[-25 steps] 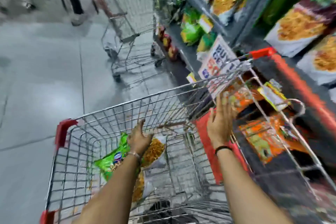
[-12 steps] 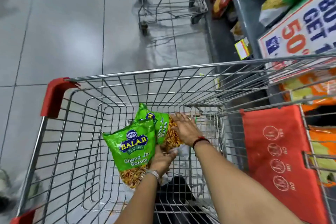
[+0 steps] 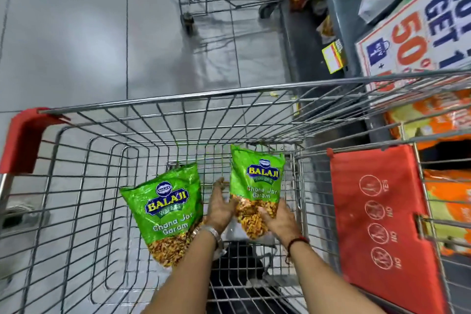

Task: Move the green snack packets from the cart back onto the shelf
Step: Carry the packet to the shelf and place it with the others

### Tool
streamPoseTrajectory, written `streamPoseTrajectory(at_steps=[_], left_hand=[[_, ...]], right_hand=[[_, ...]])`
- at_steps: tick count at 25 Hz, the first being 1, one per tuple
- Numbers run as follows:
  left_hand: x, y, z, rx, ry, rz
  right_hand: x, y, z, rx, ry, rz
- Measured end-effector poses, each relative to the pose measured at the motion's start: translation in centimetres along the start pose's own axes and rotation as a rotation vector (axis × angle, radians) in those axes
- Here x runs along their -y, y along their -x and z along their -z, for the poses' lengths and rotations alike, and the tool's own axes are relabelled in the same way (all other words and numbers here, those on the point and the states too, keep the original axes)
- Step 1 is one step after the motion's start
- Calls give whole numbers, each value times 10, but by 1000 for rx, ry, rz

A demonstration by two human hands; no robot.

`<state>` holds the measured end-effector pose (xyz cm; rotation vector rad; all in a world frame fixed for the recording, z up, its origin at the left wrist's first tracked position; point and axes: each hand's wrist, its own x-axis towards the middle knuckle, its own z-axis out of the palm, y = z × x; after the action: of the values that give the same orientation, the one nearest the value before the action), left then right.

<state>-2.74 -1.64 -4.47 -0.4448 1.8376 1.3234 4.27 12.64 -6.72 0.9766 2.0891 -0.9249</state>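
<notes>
The wire cart [image 3: 158, 120] holds two green snack packets. The left packet [image 3: 168, 211] stands beside the left hand [image 3: 219, 209], whose grip cannot be told. The right packet [image 3: 257, 186] is pinched at its lower edge by the right hand [image 3: 280, 219], fingers curled.

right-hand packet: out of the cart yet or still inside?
Inside. The right green packet sits below the cart rim, within the wire walls, with the right hand at its lower edge.
</notes>
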Motion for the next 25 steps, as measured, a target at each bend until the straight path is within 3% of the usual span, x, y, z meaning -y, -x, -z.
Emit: streamPoseTrajectory(at_steps=[3,9,14,20,25], left_hand=[[-2,-16,-5,6,-94,56],[-3,-1,-16,35,-51,22],[-54,53,-14,116,-110,-143],[-151,137,-34,233,-105,-519],[-212,250,-103,397,-100,-804]], right_hand=[[8,-15,7,11,-446,-20],[-4,-8,10,52,-648,-19],[3,47,59,-1,-640,174],[28,162,162,-261,-666,378],[-9,283,250,-660,-745,586]])
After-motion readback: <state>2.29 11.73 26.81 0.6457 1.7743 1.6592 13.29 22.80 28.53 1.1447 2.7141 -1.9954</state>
